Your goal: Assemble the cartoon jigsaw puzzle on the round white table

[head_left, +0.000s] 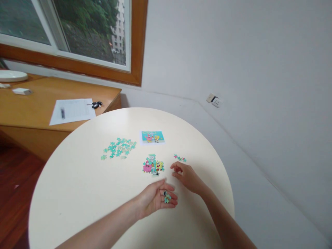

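My left hand lies palm up on the round cream table, cupping a few small puzzle pieces in its fingers. My right hand rests just to its right, fingers curled in a pinch near a partly joined cartoon puzzle. What the pinch holds, if anything, is too small to see. A short joined strip of pieces lies beyond the right hand. Loose teal pieces are scattered to the left. A small reference picture lies further back.
A wooden desk stands at the left with a paper sheet, a marker and keys. A window is above it. White walls close the right side, with a socket low down. Dark wood floor lies at the far left.
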A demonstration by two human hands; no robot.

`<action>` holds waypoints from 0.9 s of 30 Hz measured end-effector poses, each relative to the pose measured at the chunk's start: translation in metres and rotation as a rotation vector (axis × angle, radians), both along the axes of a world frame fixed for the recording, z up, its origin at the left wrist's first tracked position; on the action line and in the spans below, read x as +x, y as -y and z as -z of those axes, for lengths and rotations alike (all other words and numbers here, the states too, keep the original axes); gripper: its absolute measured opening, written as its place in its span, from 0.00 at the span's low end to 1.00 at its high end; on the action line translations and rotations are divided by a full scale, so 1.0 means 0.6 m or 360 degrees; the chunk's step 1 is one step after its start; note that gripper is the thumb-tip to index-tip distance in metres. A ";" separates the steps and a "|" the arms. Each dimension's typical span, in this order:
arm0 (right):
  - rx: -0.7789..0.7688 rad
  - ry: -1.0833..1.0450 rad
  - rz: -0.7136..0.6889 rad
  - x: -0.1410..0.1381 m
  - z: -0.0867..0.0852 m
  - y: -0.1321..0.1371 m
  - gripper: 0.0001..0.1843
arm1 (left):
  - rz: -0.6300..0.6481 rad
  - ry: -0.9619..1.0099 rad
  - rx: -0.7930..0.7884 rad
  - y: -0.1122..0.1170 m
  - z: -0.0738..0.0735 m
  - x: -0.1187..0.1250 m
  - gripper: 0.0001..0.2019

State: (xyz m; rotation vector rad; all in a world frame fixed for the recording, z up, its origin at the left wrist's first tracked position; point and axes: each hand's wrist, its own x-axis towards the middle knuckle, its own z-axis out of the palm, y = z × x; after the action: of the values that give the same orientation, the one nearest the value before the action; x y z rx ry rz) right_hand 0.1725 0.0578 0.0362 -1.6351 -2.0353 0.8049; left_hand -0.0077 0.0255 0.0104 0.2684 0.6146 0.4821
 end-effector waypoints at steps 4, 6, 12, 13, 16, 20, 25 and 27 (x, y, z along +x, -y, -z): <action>-0.0339 -0.0302 -0.0331 -0.026 -0.042 0.021 0.04 | 0.0020 0.0007 0.0023 -0.003 -0.001 -0.001 0.21; -0.0440 -0.0361 -0.0480 -0.038 -0.053 0.029 0.06 | 0.0043 0.0012 0.0019 -0.005 -0.004 -0.001 0.23; 0.0027 -0.0230 -0.0090 -0.014 -0.052 0.011 0.07 | -0.0012 -0.0065 0.0089 -0.008 -0.008 -0.002 0.15; 0.0097 -0.0177 0.0021 0.000 -0.051 0.005 0.07 | -0.0016 -0.0106 0.0127 -0.007 -0.007 -0.002 0.12; 0.0097 0.0087 0.0135 0.039 -0.043 -0.003 0.04 | 0.0019 -0.0155 0.0223 -0.006 -0.005 -0.003 0.06; -0.0100 0.0410 0.0194 0.062 -0.018 0.008 0.11 | 0.0069 -0.0137 0.0205 -0.005 -0.003 -0.003 0.03; -0.0142 0.0445 0.0293 0.057 -0.004 0.019 0.03 | 0.0054 -0.0082 0.0223 -0.007 -0.004 -0.004 0.02; -0.0143 0.0421 0.0308 0.057 -0.004 0.018 0.04 | 0.0041 -0.0050 0.0239 -0.007 -0.004 -0.004 0.03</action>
State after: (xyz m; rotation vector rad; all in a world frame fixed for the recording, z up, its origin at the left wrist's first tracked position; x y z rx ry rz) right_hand 0.2067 0.0467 0.0388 -2.0471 -1.9923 0.6481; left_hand -0.0098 0.0297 0.0130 0.4265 0.6060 0.5007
